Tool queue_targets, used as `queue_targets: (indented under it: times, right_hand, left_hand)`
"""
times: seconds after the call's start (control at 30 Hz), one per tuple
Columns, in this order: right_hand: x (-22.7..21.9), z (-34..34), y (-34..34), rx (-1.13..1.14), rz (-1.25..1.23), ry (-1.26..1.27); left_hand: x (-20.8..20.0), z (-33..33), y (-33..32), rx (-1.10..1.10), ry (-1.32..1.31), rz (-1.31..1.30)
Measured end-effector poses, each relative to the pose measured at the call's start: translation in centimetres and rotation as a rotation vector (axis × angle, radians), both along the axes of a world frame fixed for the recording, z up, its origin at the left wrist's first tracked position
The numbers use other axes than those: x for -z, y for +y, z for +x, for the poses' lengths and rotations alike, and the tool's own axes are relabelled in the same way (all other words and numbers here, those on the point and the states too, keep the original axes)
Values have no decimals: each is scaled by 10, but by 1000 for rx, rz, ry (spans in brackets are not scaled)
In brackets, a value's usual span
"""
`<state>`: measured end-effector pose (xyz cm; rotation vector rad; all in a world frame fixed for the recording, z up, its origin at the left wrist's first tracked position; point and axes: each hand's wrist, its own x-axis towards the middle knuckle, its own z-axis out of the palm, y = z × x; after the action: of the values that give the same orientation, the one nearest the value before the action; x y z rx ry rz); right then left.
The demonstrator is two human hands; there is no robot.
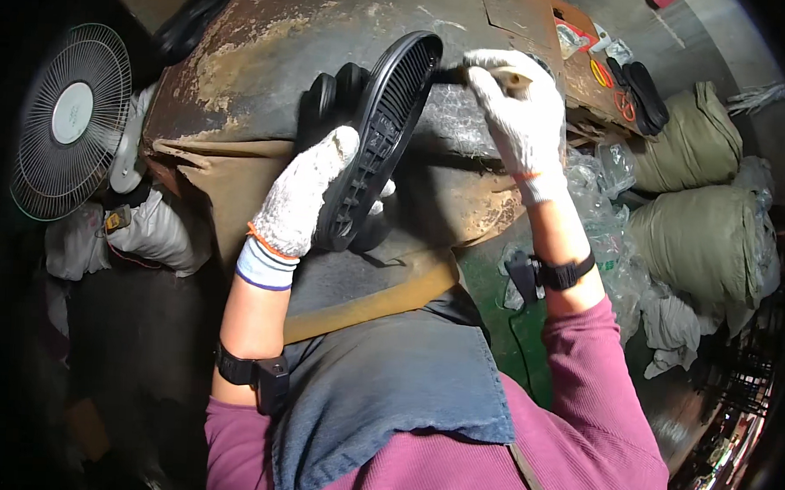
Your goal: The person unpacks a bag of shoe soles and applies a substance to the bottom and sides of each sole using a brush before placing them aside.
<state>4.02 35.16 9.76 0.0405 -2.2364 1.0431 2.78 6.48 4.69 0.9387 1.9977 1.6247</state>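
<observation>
My left hand (300, 195), in a white knit glove, grips a black ribbed shoe sole (382, 122) by its lower end and holds it tilted upright over a rusty metal workbench (269, 56). My right hand (521, 106), also gloved, is closed on a small wooden-handled tool (496, 74) whose end touches the top edge of the sole. More black soles (333, 93) stand just behind the held one. A blue apron covers my lap.
A standing fan (70, 117) is at the left. Green-grey stuffed sacks (701, 197) and clear plastic bags (605, 202) lie at the right. Further black soles (646, 97) and orange scissors (603, 75) rest on the bench's far right. Another black sole (190, 19) lies top left.
</observation>
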Motion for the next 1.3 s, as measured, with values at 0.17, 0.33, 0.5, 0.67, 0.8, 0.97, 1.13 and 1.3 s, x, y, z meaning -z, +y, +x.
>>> queue_targets:
  times: [0.17, 0.33, 0.5, 0.67, 0.8, 0.97, 1.13, 1.3]
  right_hand:
    - [11, -5, -9, -59, 480, 238]
    - [3, -29, -1, -50, 509, 243]
    - [7, -51, -14, -88, 513, 344]
    - [25, -39, -19, 24, 94, 215]
    - [52, -30, -20, 61, 134, 132]
    - [34, -7, -64, -275, 137, 140]
    - [44, -32, -27, -194, -229, 29]
    - [31, -10, -60, -425, -102, -86]
  left_hand:
    - [35, 0, -8, 119, -1198, 657]
    - [13, 14, 10, 102, -1416, 765]
    - [13, 17, 19, 218, -1397, 960]
    - [21, 18, 14, 234, -1382, 1029]
    - [17, 19, 23, 289, -1405, 1052]
    - [32, 20, 10, 195, -1398, 1088]
    - [16, 24, 19, 276, -1437, 1145]
    - [34, 22, 15, 254, -1380, 1146]
